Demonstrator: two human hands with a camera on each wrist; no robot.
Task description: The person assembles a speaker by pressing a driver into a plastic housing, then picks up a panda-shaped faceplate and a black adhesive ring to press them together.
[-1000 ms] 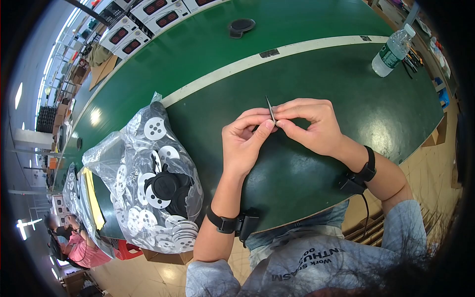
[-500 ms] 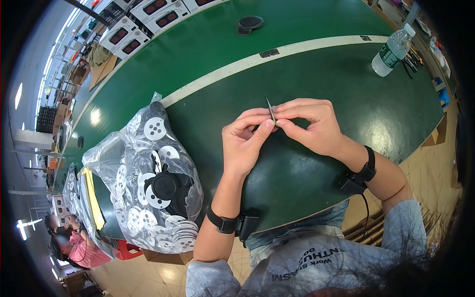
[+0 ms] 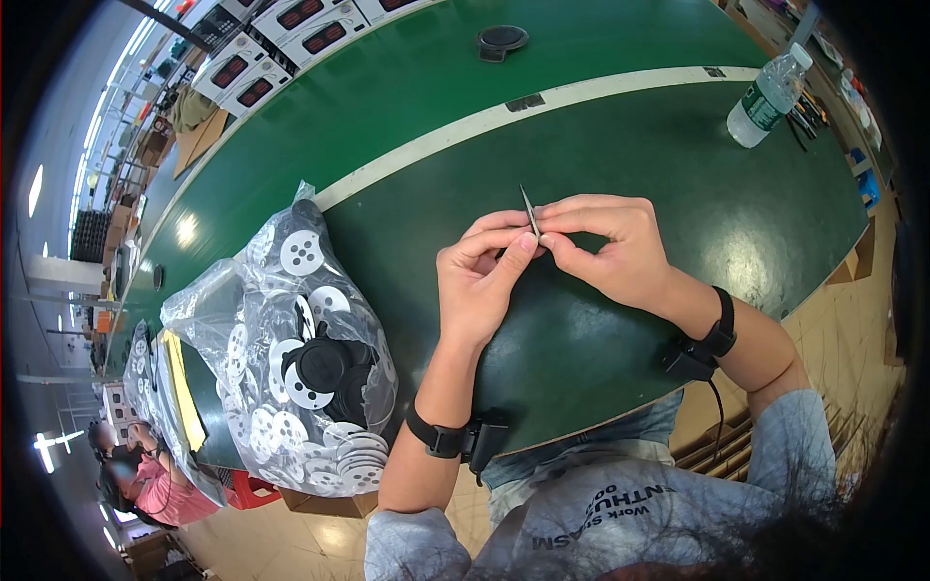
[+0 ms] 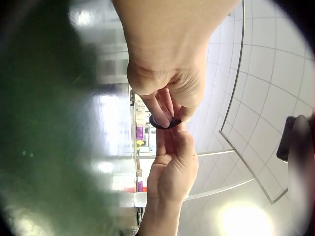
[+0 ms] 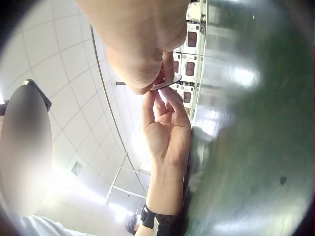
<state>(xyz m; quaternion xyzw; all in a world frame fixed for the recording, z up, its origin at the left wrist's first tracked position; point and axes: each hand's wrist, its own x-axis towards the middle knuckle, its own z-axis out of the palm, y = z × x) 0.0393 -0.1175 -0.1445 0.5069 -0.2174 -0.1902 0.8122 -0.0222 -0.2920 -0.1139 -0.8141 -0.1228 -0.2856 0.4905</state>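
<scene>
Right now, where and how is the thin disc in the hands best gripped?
Probably by the free edge of the thin disc, pinched across both faces from the far side: the head view shows it edge-on, with the left hand and right hand pinching its near end.

The right hand is pinching a thin, dark-edged piece, partly hidden by the hand itself. The left hand is meeting the same piece with its fingertips from the opposite side; a black strap is encircling its wrist. The green worktop is extending alongside both hands, and white boxes with dark red panels are lining its edge. Ceiling tiles are showing overhead.
</scene>
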